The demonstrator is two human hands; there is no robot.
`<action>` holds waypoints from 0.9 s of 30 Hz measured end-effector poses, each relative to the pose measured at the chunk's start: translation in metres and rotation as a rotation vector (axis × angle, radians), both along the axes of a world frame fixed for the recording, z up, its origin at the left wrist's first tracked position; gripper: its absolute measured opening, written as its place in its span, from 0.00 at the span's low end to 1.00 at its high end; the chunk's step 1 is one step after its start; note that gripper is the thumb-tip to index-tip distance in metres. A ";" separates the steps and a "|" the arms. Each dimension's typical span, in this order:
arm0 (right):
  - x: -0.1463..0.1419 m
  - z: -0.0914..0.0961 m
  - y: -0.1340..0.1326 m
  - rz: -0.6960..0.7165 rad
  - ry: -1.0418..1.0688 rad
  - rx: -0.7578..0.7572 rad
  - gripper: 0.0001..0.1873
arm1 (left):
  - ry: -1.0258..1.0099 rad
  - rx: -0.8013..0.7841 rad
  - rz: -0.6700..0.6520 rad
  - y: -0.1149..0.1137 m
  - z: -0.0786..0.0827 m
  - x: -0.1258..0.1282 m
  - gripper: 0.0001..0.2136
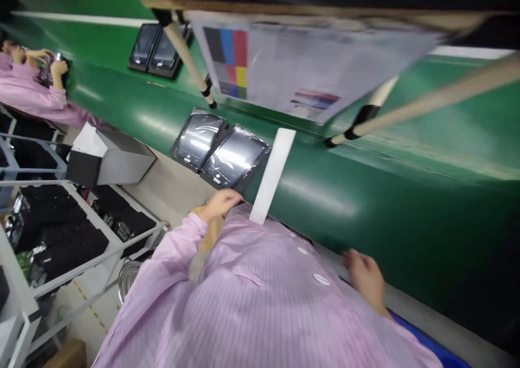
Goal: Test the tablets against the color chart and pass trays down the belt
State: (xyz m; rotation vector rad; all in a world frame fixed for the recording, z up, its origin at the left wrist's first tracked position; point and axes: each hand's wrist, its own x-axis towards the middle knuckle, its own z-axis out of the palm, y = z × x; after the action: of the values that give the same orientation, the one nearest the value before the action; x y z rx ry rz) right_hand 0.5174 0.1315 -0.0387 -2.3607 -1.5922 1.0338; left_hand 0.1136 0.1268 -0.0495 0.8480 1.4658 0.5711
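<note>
My left hand [221, 204] is at the near edge of the green bench [325, 194], fingers curled in and pressed together, with nothing visible in them. Just beyond it, two dark flat-screen devices [235, 154] lie side by side under shiny clear film. A white strip [273, 175] lies to their right, its near end reaching over the edge against my pink striped coat [260, 292]. Farther right, my right hand [365, 278] hangs near the bench edge. Its fingers are bent and blurred, and whether they touch the edge or hold anything is unclear.
A printed sheet with colour blocks [280, 64] hangs above the bench between pale poles [189, 59]. Two more devices [156, 51] lie farther back. Another person's pink sleeve [32, 94] shows at far left. White-framed carts [69, 238] with black items and a grey box [117, 159] stand left.
</note>
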 end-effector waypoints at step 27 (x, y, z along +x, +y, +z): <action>-0.137 -0.061 0.074 0.591 -0.403 0.097 0.29 | -0.160 -0.344 0.271 -0.013 -0.087 0.026 0.17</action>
State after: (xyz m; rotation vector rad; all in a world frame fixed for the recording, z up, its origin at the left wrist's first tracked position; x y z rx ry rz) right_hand 0.3801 0.2053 -0.1000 -2.1710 -2.5181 0.5312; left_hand 0.1401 0.1137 -0.1362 0.3294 1.4857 0.5519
